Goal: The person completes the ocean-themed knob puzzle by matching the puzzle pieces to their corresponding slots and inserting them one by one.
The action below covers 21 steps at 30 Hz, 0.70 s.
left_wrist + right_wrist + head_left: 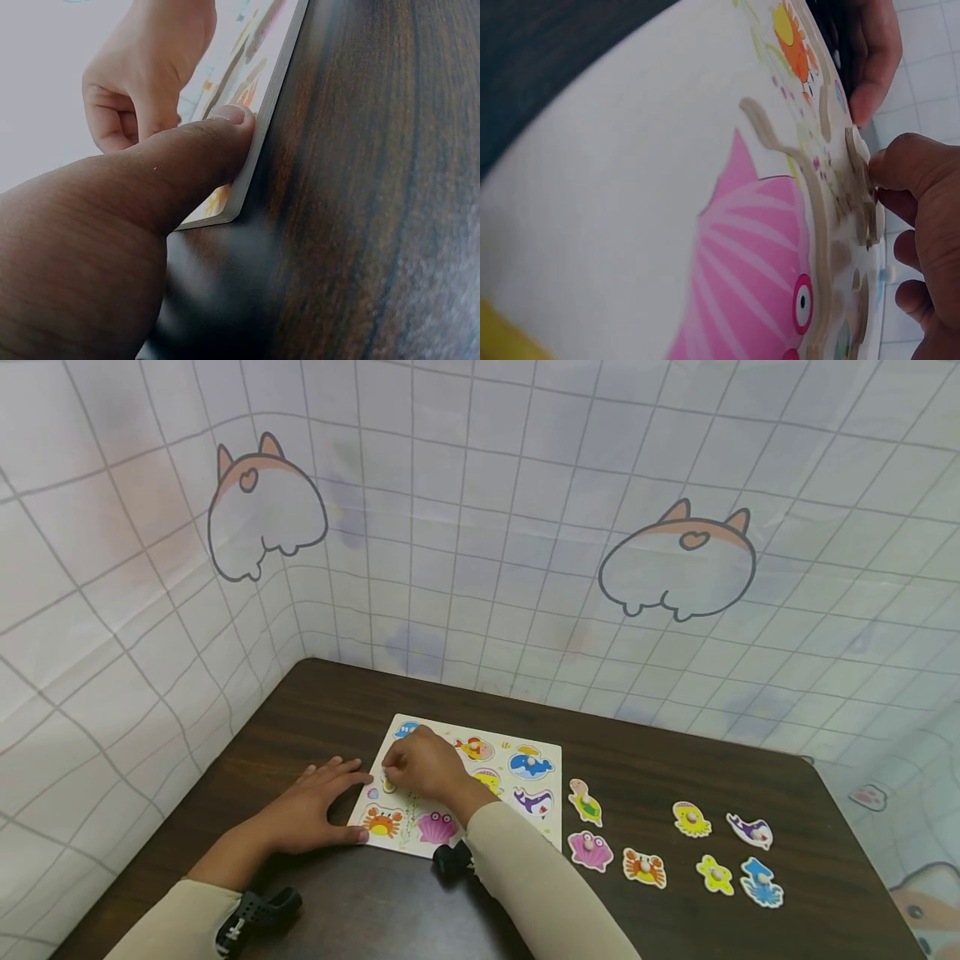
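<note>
A cream peg puzzle board [555, 777] printed with sea animals lies on the dark table. My left hand [315, 806] rests flat with spread fingers at its left side; the thumb [217, 139] presses on the board's edge. My right hand [429, 768] reaches over the board's left part. Its thumb and finger pinch a small wooden puzzle piece [861, 187], close over the board; its printed picture is mostly hidden. Below that hand are the printed crab [383, 821] and pink shell [437, 828] spaces. A blue whale piece [531, 765] with a knob sits at the upper right.
Right of the board lie loose knobbed pieces: a turtle [586, 802], a pink shell [590, 851], a crab [644, 867], a yellow octopus [691, 819], a starfish [715, 875], a purple whale [750, 831] and a blue sea animal [761, 882]. A patterned curtain [480, 527] hangs behind the table.
</note>
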Tool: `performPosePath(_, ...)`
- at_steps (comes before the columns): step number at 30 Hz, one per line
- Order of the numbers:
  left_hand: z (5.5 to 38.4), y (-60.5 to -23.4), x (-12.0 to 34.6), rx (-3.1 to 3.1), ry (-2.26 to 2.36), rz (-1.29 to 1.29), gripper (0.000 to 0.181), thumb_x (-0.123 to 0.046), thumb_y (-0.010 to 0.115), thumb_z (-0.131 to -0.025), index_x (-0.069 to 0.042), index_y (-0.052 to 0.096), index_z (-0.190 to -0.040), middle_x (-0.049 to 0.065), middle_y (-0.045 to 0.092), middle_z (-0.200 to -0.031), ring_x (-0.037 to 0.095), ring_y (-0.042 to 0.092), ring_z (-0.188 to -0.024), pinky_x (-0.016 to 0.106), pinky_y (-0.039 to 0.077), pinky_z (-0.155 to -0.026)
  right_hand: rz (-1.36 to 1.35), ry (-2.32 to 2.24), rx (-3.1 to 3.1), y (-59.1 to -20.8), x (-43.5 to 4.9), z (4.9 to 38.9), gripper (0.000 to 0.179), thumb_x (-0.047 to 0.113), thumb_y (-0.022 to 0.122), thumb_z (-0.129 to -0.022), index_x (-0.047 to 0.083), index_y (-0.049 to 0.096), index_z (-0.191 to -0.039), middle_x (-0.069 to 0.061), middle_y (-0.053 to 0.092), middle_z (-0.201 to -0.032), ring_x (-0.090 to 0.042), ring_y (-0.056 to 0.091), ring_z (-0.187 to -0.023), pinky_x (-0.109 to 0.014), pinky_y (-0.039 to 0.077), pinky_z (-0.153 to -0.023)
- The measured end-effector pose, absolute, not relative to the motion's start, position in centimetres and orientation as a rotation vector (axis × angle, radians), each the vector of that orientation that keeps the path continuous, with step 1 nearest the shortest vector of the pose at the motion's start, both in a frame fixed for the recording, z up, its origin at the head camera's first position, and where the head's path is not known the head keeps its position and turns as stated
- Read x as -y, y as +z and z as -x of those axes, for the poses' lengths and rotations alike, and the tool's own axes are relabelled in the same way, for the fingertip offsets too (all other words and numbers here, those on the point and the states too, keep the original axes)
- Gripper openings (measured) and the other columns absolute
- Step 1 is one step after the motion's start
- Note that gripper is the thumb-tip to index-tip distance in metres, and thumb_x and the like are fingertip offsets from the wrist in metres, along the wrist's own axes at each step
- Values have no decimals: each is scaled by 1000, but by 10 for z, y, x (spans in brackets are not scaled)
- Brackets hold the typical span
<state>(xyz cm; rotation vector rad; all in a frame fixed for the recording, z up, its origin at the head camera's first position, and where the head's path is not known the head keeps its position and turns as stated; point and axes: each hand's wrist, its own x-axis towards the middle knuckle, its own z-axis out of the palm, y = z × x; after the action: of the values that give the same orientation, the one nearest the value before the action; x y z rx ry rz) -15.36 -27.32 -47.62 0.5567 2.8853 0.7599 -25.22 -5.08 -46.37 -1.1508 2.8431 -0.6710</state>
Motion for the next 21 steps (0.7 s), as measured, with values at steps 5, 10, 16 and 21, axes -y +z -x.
performPosePath(5,154,-478,273,-2889,754,-553,88,-70,75,-80,-19,53,-148,16,39,-160,47,23,-150,69,11,-118,1137,-650,-2844,-465,50,252,9,27,74,-93,24,83,-96,20,67,-85,-7,53,-90,-22,47,-73)
performPosePath(10,155,-479,274,-2893,752,-556,88,-71,74,-79,-19,53,-148,16,39,-160,47,23,-150,69,11,-118,1130,-625,-2864,-466,50,252,9,27,74,-93,26,83,-96,21,66,-85,-6,53,-90,-21,47,-73)
performPosePath(16,155,-478,273,-2896,748,-552,88,-71,75,-79,-19,54,-147,17,39,-159,46,23,-150,69,11,-118,1130,-613,-2877,-467,49,252,9,27,74,-93,26,82,-95,22,66,-84,-6,53,-89,-22,46,-72)
performPosePath(21,153,-477,273,-2892,758,-555,88,-70,75,-79,-19,54,-147,17,39,-160,47,23,-150,69,11,-118,1110,-607,-2876,-466,49,252,9,28,74,-93,27,82,-95,22,65,-84,-6,53,-89,-23,47,-72)
